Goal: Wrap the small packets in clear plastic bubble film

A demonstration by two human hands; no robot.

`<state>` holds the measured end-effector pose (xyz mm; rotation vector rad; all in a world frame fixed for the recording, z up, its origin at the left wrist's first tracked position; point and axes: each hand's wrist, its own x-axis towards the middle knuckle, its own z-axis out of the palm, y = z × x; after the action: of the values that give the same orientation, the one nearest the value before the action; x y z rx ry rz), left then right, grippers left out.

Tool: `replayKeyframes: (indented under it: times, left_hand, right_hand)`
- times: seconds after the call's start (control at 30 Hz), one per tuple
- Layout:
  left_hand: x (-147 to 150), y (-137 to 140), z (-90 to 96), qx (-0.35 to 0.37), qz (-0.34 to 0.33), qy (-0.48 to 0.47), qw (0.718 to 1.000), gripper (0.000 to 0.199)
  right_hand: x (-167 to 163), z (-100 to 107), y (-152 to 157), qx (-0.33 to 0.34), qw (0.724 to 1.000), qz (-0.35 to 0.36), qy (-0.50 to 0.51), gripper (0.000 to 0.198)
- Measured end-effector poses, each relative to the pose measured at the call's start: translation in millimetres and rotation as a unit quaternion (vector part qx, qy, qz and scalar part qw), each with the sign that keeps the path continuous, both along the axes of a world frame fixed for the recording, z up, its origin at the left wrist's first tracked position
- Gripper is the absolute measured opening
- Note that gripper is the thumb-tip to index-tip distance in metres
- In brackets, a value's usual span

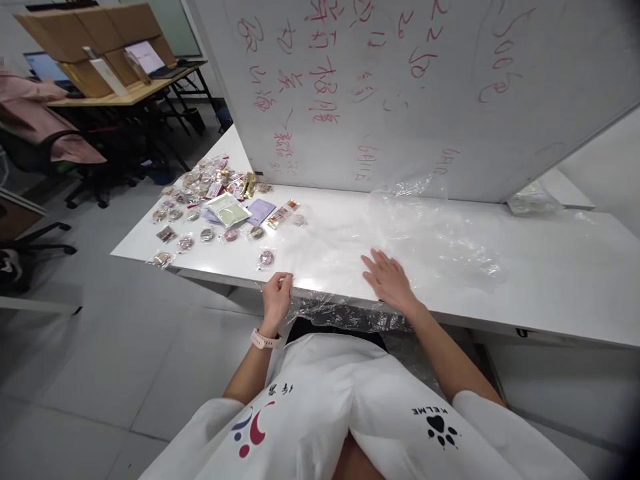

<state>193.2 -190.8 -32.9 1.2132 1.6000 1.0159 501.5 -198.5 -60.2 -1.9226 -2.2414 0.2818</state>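
A large piece of clear plastic film point(425, 253) lies spread over the white table and hangs down past its front edge against my body. My left hand point(277, 293), with a pink watch band on the wrist, is closed at the table's front edge on a corner of the film. Flat on the film rests my right hand point(389, 280), its fingers stretched out and apart. Just beyond my left hand sits a small round item in a clear wrapper point(267, 258).
Many small wrapped packets point(215, 180) are heaped on the left of the table point(550, 280), with a pale green pouch point(227, 211) and a purple packet point(260, 211). A whiteboard point(400, 120) stands along the back. At far left a person point(45, 113) sits by a desk.
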Motion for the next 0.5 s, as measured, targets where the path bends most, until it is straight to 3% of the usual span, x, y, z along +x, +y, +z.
replayKeyframes:
  times: [0.13,0.27,0.37,0.43,0.5]
  left_hand:
    - [4,17,12.2,0.078,-0.057,0.127,0.987,0.031]
    - [0,41,16.1,0.197,0.027,0.322,0.925,0.033]
    - [-13,59,3.6,0.168,0.072,0.435,0.882,0.043]
    - [-23,69,-8.3,0.126,0.078,0.455,0.878,0.051]
    - [-33,77,-17.2,0.114,0.062,0.445,0.886,0.047]
  right_hand:
    - [40,4,-11,0.029,0.994,-0.086,-0.067,0.057]
    - [32,37,-13,0.031,0.988,-0.136,-0.069,0.052]
    - [-5,49,-2,0.095,0.992,-0.075,0.033,0.053]
    - [-29,42,11,0.101,0.992,-0.004,0.073,0.055]
    - [-45,26,24,0.064,0.995,0.04,0.07,0.057]
